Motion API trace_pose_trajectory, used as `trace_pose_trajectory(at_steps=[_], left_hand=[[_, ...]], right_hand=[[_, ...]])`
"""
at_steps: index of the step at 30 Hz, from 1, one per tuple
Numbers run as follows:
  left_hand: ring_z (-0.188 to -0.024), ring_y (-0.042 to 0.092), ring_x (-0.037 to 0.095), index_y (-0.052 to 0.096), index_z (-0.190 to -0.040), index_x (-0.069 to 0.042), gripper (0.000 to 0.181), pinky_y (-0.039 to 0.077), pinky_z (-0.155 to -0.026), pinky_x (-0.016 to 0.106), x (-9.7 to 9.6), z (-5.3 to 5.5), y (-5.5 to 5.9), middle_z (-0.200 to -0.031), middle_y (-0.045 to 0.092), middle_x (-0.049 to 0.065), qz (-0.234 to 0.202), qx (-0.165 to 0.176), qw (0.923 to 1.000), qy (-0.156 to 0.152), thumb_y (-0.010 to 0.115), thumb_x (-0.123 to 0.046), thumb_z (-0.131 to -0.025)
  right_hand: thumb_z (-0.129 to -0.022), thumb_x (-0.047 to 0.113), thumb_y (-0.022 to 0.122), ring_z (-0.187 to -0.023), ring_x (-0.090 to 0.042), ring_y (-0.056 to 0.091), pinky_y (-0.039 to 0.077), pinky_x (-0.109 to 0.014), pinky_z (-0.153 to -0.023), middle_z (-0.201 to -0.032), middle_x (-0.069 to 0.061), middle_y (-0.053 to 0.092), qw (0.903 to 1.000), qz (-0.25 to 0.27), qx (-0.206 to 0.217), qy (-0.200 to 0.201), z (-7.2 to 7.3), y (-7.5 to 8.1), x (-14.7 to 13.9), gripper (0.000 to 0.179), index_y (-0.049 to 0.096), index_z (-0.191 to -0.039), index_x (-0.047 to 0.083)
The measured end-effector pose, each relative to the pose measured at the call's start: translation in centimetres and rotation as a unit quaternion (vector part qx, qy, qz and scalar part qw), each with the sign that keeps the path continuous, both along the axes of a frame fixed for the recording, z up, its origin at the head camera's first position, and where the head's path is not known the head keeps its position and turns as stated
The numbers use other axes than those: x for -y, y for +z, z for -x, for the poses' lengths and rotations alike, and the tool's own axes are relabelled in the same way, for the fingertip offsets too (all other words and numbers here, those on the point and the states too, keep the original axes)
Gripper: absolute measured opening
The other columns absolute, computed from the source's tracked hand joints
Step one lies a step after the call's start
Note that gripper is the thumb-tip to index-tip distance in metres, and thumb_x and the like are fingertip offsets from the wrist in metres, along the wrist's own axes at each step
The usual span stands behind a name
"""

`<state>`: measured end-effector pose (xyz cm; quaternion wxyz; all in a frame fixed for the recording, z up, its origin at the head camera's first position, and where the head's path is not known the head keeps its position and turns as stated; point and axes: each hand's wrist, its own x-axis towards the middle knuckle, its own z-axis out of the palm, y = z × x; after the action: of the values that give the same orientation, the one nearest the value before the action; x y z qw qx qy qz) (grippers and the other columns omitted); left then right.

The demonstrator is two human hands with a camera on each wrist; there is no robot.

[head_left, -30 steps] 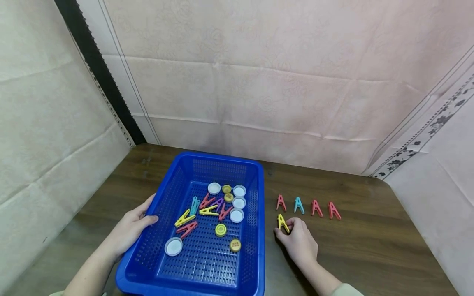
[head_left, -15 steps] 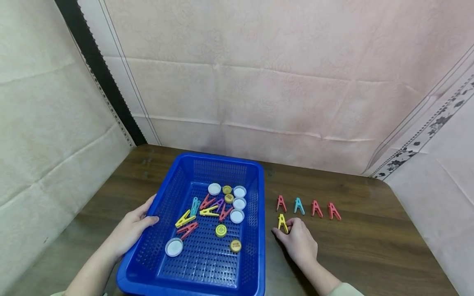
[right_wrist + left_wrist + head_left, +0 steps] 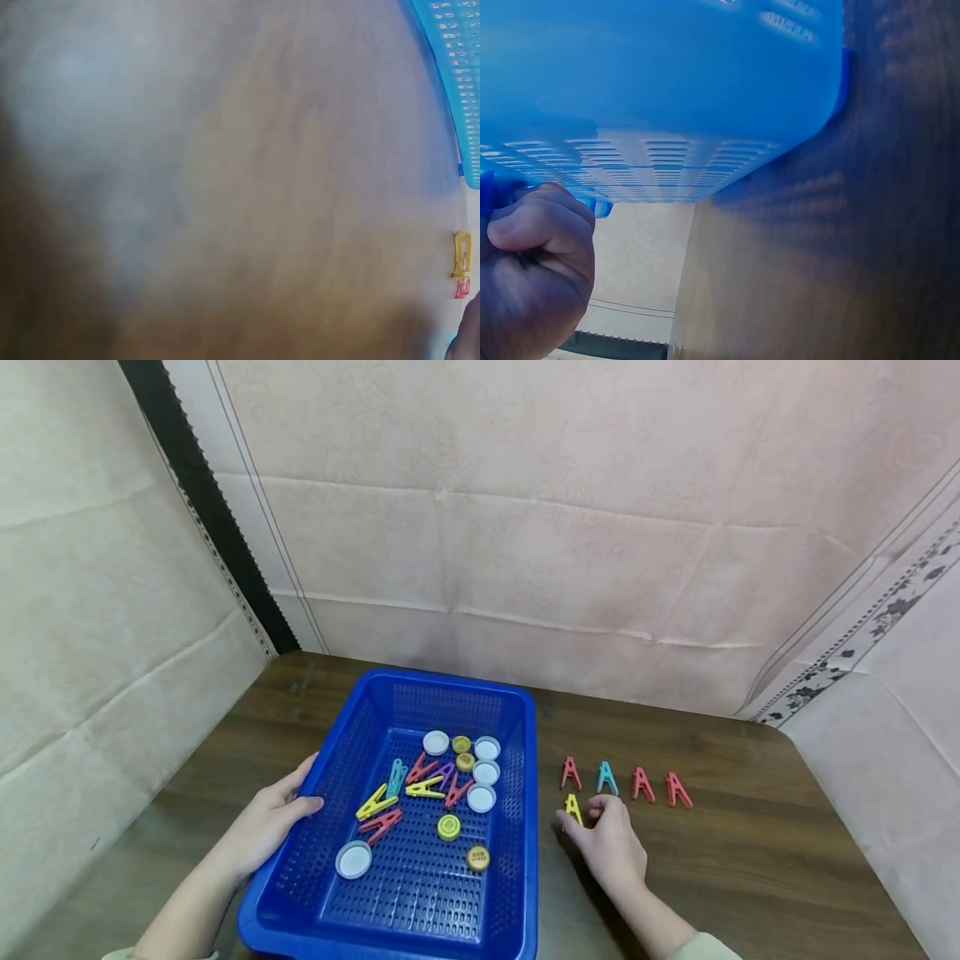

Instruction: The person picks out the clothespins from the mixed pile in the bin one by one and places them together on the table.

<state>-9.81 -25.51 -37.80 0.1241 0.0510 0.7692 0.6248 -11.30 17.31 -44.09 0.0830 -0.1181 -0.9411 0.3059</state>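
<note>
My left hand [image 3: 262, 827] grips the left rim of a blue plastic basket [image 3: 517, 893], thumb over the edge; in the left wrist view, curled fingers [image 3: 544, 225] show beside the basket wall [image 3: 667, 97]. On the table right of the basket, a yellow clothespin [image 3: 573, 807] stands between the parted thumb and fingers of my right hand [image 3: 611, 843], its lower part partly hidden. The right wrist view shows the yellow clothespin [image 3: 463, 255] apart from the visible fingertip [image 3: 471, 322]. Behind it stand a red clothespin [image 3: 570, 772], a blue one [image 3: 607, 777] and two more red ones in a row.
Inside the basket lie several clothespins, such as a yellow one [image 3: 377, 802] and a red one [image 3: 381, 825], with white caps [image 3: 353, 859] and yellow-gold caps [image 3: 477, 858]. The wooden table [image 3: 750, 860] ends at a cloth backdrop [image 3: 525, 568].
The thumb and fingers of my right hand have spread apart from the yellow clothespin, which now stands on the table. My left hand and the basket hold still.
</note>
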Motion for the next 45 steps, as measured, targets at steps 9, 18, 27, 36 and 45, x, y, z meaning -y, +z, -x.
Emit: trace_pose_trajectory(at_steps=[9, 18, 27, 36, 45], left_hand=[[-0.095, 0.064, 0.035, 0.017, -0.151, -0.019, 0.063, 0.056, -0.065, 0.044, 0.0, 0.0, 0.0, -0.139, 0.037, 0.031, 0.013, -0.009, 0.9999, 0.001, 0.048, -0.017, -0.097], [-0.093, 0.064, 0.034, 0.017, -0.152, -0.019, 0.063, 0.056, -0.065, 0.044, 0.0, 0.1, 0.1, -0.138, 0.039, 0.031, 0.014, -0.010, 0.9998, 0.000, 0.048, -0.018, -0.097], [-0.092, 0.065, 0.032, 0.018, -0.151, -0.019, 0.063, 0.056, -0.064, 0.042, 0.0, 0.1, 0.0, -0.137, 0.040, 0.031, 0.027, -0.014, 0.9995, 0.004, 0.049, -0.018, -0.097], [-0.093, 0.064, 0.033, 0.017, -0.151, -0.020, 0.063, 0.056, -0.065, 0.044, 0.0, 0.0, 0.0, -0.138, 0.039, 0.031, 0.014, -0.009, 0.9999, 0.001, 0.048, -0.018, -0.097], [-0.093, 0.064, 0.034, 0.017, -0.151, -0.018, 0.063, 0.056, -0.064, 0.044, 0.0, 0.0, 0.0, -0.139, 0.037, 0.032, 0.012, -0.010, 0.9999, -0.001, 0.048, -0.018, -0.097]], right_hand=[[-0.079, 0.052, 0.068, -0.083, -0.021, 0.061, 0.045, -0.036, -0.056, -0.098, -0.007, 0.058, 0.9991, 0.000, -0.042, -0.002, 0.3, 1.1, 0.6, 0.056, 0.055, -0.109, 0.007], [-0.081, 0.047, 0.067, -0.089, -0.022, 0.060, 0.045, -0.040, -0.064, -0.101, -0.007, 0.059, 0.9975, 0.025, -0.066, 0.007, 1.2, 2.7, 1.3, 0.051, 0.053, -0.112, 0.009], [-0.082, 0.047, 0.066, -0.089, -0.023, 0.057, 0.044, -0.042, -0.069, -0.104, -0.006, 0.059, 0.9965, 0.047, -0.068, 0.012, 1.7, 4.3, 1.6, 0.050, 0.053, -0.114, 0.010], [-0.084, 0.048, 0.065, -0.077, -0.018, 0.053, 0.040, -0.032, -0.060, -0.103, -0.005, 0.059, 0.9936, 0.070, -0.074, 0.049, 2.2, 5.9, 2.3, 0.051, 0.054, -0.117, 0.010], [-0.084, 0.041, 0.067, -0.089, -0.024, 0.056, 0.040, -0.034, -0.067, -0.104, -0.003, 0.062, 0.9883, 0.105, -0.079, 0.076, 2.6, 7.1, 3.8, 0.047, 0.056, -0.119, 0.011]])
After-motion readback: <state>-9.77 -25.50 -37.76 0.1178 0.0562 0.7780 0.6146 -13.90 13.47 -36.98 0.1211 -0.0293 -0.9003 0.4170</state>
